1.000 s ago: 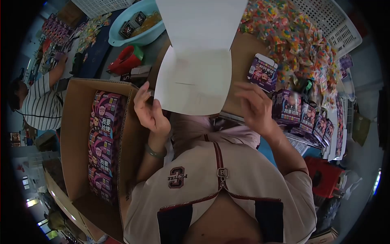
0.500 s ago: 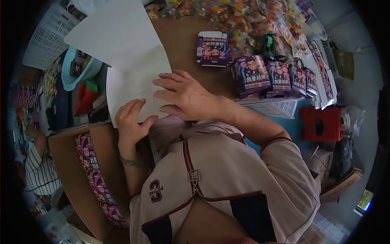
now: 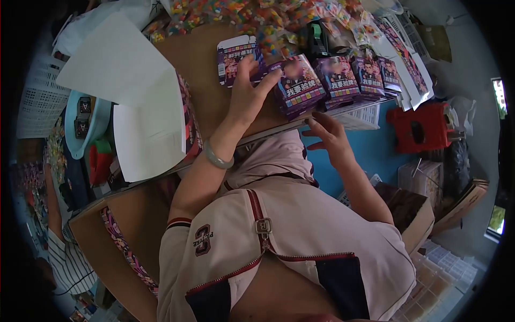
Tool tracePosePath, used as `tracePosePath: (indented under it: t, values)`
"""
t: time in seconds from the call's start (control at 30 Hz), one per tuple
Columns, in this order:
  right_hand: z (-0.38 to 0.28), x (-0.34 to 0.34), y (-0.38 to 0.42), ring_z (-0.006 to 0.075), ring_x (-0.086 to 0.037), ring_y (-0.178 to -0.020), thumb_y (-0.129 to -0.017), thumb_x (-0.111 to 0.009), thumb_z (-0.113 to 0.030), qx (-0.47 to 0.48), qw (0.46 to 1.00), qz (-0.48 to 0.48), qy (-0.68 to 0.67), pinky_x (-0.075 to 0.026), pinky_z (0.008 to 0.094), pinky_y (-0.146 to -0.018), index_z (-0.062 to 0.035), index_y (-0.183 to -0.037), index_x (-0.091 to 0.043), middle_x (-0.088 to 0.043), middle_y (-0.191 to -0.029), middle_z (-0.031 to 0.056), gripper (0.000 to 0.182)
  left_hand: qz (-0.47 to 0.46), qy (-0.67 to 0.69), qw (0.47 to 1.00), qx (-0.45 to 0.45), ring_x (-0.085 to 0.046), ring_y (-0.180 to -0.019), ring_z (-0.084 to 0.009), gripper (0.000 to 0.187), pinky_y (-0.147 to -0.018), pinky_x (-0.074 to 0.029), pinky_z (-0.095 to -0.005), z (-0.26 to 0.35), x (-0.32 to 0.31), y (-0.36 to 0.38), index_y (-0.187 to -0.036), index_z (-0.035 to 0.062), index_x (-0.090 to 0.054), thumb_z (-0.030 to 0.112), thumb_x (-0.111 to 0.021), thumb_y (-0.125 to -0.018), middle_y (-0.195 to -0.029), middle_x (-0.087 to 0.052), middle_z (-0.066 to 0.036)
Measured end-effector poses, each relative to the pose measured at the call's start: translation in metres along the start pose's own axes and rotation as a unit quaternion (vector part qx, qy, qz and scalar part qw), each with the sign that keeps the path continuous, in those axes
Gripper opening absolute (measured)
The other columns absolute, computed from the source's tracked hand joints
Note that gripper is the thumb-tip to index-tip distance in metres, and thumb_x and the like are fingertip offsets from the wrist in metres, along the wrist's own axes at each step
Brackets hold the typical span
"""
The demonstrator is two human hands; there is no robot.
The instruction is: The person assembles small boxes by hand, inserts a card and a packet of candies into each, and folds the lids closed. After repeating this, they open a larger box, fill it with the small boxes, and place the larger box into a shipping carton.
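My left hand [image 3: 249,96] reaches over the table with thumb and fingers spread. Its fingertips overlap a purple printed carton [image 3: 228,67] with a white flap, and the thumb is right at the left edge of the nearest stack of purple cartons [image 3: 301,88]. Below that stack, by the table's front edge, my right hand [image 3: 333,140] is held with its fingers apart and nothing in them. A large open box [image 3: 150,139], white inside with a raised white lid, stands left of my left hand. More stacks of purple cartons [image 3: 338,80] line up to the right.
Small bags of colourful candy [image 3: 257,16] cover the back of the table, beside a black and green tool [image 3: 317,38]. A brown cardboard box [image 3: 96,241] is at my left, near a blue basin [image 3: 70,131]. A red stool [image 3: 418,129] stands right. Another person's striped sleeve [image 3: 67,263] shows far left.
Both hands have left the white box. My left hand has moved right to the purple cartons, and my right hand has gone right to the table edge. The view has shifted right.
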State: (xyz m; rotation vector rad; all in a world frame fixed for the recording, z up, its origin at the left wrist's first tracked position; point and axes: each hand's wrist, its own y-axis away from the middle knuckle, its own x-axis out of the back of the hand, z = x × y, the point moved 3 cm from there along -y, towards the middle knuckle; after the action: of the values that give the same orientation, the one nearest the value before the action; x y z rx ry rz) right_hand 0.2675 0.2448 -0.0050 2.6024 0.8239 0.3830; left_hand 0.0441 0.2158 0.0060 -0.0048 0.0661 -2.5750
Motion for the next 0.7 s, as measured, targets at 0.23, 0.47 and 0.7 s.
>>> tracePosePath:
  t: [0.23,0.47,0.7]
  values:
    - [0.001,-0.01,-0.014,0.0206,-0.062,-0.103,-0.09,-0.063,-0.037,-0.033,0.971,0.021,-0.237,-0.057,0.0381,-0.072,0.0006,-0.126,-0.049,-0.062,-0.111,0.0104,0.054,-0.173,0.047,0.98,0.091,-0.061,-0.098,-0.0118,0.054,-0.09,-0.045,-0.0262,-0.009,-0.025,-0.025,-0.121,0.0017,-0.059,0.035,-0.072,-0.081,-0.104,-0.067,-0.005]
    - [0.005,-0.033,-0.011,0.019,-0.057,-0.105,-0.084,-0.068,-0.022,-0.048,0.933,-0.034,-0.356,-0.05,0.0385,-0.087,-0.0047,-0.126,-0.048,-0.059,-0.112,0.0072,0.05,-0.15,0.028,0.983,0.102,-0.059,-0.1,-0.0129,0.054,-0.091,-0.044,-0.0278,-0.018,-0.009,-0.002,-0.119,0.0015,-0.057,0.031,-0.075,-0.078,-0.107,-0.063,-0.006]
    - [-0.007,-0.052,-0.039,0.0216,-0.058,-0.109,-0.073,-0.073,-0.005,0.113,0.954,-0.159,-0.229,-0.047,0.0343,-0.094,0.0016,-0.139,-0.035,-0.057,-0.12,0.0122,0.077,-0.039,-0.118,0.968,-0.217,-0.047,-0.117,-0.0243,0.073,-0.099,-0.041,-0.0351,0.015,0.036,0.024,-0.124,0.0007,-0.047,0.014,-0.083,-0.062,-0.129,-0.041,-0.013]
